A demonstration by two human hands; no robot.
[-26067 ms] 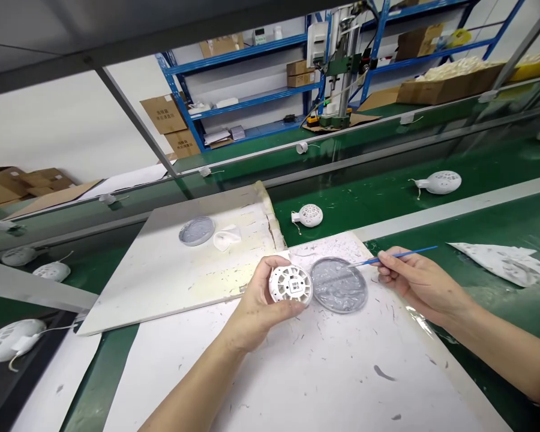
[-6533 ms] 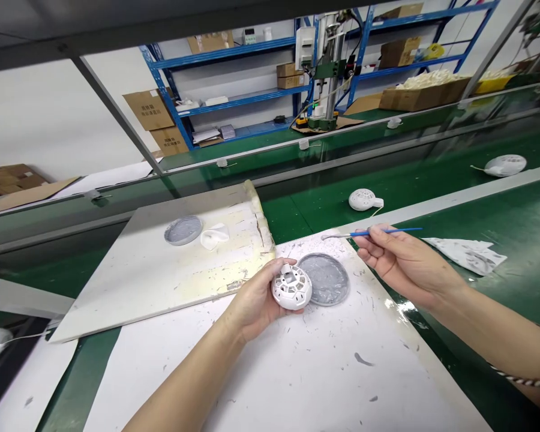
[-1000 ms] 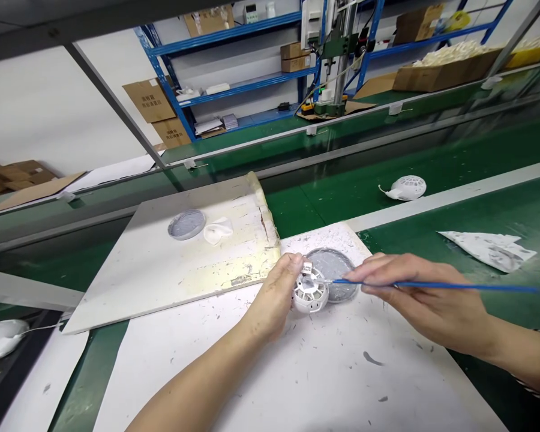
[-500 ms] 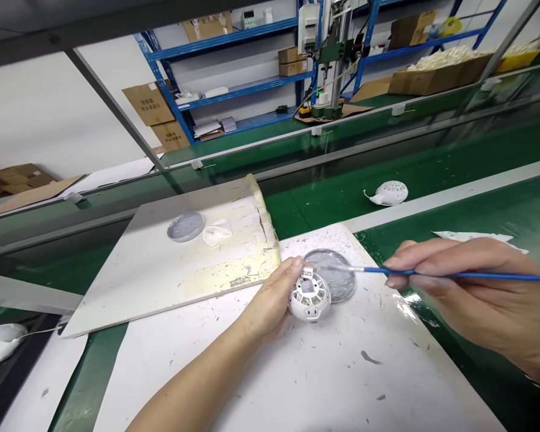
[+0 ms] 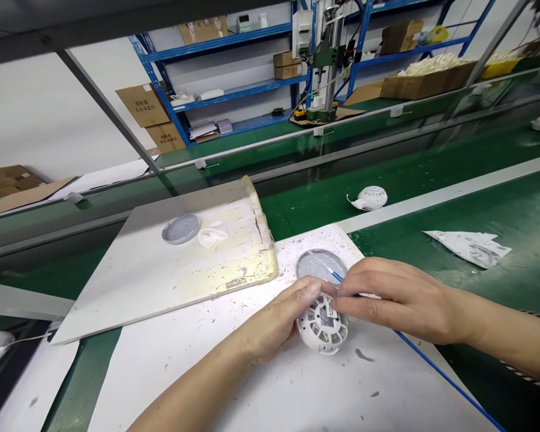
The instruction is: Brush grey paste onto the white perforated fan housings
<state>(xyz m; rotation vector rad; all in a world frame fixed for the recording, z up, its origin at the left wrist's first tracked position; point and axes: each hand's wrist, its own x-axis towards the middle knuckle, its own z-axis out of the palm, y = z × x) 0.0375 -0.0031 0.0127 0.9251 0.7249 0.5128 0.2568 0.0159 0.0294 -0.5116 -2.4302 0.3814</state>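
Observation:
My left hand (image 5: 292, 312) grips a round white slotted part (image 5: 323, 327) over the white sheet, its slotted face turned up. My right hand (image 5: 393, 294) is closed round a thin blue brush (image 5: 445, 375); its fingertips touch the upper right of the white part, by a small white tag (image 5: 332, 309). The brush handle slants down to the lower right, and its tip points at a round dish of grey paste (image 5: 317, 264) just behind the hands.
A pale board (image 5: 139, 264) at the left bears another grey dish (image 5: 180, 229) and a crumpled white cloth (image 5: 213, 234). Another white part (image 5: 371, 198) lies on the green belt. Right of it is torn paper (image 5: 470, 247). Blue shelves (image 5: 243, 90) stand behind.
My right hand has moved left and down onto the white part, and the brush has swung to a steep slant. My left hand and the part have shifted slightly right and toward me.

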